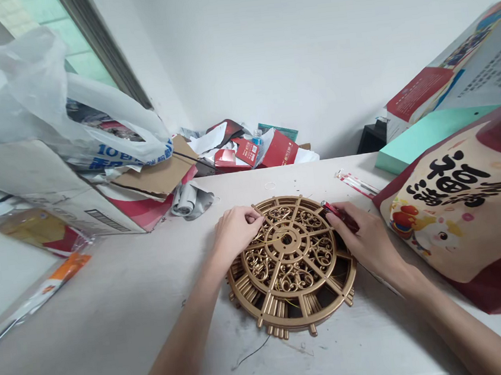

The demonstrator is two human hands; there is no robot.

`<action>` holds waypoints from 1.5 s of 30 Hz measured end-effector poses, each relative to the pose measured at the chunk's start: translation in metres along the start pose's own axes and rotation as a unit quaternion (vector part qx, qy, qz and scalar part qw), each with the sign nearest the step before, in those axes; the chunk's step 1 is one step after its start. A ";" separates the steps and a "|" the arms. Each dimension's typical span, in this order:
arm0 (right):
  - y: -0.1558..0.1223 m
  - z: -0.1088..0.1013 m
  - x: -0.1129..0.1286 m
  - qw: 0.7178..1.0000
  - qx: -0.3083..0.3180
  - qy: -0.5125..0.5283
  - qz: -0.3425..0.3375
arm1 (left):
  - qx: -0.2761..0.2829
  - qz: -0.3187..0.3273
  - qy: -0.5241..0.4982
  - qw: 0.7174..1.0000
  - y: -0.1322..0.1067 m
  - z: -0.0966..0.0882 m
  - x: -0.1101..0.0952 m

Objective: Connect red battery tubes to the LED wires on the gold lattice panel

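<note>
A round gold openwork wheel (296,293), with scrollwork, spokes and short pegs at its rim, lies flat on the table. My left hand (239,227) is at its upper left edge, thumb and fingers pinched; whatever is between the fingertips is too small to make out. A thin yellow wire (276,240) crosses the wheel's centre close to those fingertips. At the wheel's right side, my right hand (362,232) is closed around a small red lighter-like object (336,209) with a metal tip pointing up and left. Most of its body is hidden by the fingers.
Left stands a cardboard box (113,208) with a white plastic bag (113,118) on top. Red boxes and papers (246,149) are heaped behind the table. A big printed red bag (450,214) and a mint-green box (424,136) stand right. A loose dark wire (252,353) lies in front.
</note>
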State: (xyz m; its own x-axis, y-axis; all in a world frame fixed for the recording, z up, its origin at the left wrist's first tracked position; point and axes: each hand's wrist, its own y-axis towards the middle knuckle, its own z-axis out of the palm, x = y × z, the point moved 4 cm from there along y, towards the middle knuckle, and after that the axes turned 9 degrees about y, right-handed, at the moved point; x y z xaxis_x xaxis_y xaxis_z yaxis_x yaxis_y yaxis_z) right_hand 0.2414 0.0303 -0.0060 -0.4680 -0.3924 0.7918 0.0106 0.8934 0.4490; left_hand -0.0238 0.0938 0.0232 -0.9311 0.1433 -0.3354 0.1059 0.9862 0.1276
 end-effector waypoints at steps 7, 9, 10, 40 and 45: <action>0.000 0.001 0.002 1.000 0.003 0.010 -0.001 | -0.015 0.012 -0.052 0.998 -0.002 -0.003 0.000; 0.001 0.000 0.002 1.000 -0.005 0.012 -0.008 | -0.028 0.018 -0.075 0.997 -0.005 -0.006 -0.003; 0.001 -0.001 0.003 1.000 -0.009 0.012 -0.015 | -0.035 0.026 -0.106 0.993 -0.007 -0.009 -0.006; -0.017 0.011 0.033 0.873 0.093 0.455 0.149 | -0.055 -0.015 -0.515 0.856 -0.071 -0.004 -0.055; -0.020 0.014 0.035 0.886 0.087 0.429 0.153 | -0.089 -0.022 -0.496 0.864 -0.079 -0.001 -0.056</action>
State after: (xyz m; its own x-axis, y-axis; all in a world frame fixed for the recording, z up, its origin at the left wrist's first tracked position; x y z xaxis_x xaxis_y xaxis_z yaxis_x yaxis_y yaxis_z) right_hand 0.2122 0.0022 0.0070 0.3780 -0.0811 0.9222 -0.1503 0.9776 0.1475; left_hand 0.0200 0.0077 0.0330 -0.1672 0.1933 -0.9668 -0.0593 0.9768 0.2056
